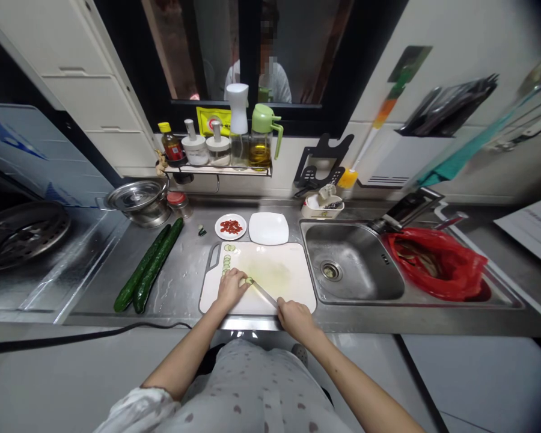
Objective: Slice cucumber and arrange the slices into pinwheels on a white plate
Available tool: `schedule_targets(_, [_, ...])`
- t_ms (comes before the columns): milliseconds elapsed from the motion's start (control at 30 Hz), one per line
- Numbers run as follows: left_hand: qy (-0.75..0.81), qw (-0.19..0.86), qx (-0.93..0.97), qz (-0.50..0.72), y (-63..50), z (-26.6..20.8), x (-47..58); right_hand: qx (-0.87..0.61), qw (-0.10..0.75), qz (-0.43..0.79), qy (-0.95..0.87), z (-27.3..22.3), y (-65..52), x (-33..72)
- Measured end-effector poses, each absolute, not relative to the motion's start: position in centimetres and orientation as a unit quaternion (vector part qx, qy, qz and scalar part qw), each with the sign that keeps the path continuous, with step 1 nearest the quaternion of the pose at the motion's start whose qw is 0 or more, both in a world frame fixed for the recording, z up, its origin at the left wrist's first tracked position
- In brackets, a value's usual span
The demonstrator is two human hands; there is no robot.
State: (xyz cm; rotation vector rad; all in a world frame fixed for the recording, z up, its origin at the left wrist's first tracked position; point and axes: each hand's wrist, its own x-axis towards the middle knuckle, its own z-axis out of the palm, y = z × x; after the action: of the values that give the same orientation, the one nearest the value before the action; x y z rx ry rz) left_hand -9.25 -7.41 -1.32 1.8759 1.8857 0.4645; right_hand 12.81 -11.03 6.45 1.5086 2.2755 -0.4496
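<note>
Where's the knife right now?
In the head view, the knife is just below the picture's middle, held in the person's right hand at the white cutting board, its blade reaching toward the left hand.

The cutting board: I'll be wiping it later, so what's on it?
On the cutting board: green-rimmed slices at left, a pale green smear, and a knife in the right hand. The left hand hides whatever is beneath it.

I locate the cutting board [275,270] between two cucumbers [160,264], left, and the sink [356,246], right. Slices [226,261] lie on the board's left side; two plates [268,228] stand behind.
</note>
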Motion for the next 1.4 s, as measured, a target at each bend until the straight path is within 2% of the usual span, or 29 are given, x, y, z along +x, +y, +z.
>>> schedule_targets(1400, [0.691,0.223,0.666,0.168,-7.49,-1.28,-9.23,0.517,0.203,-0.155,0.817,5.76,-10.46,13.34])
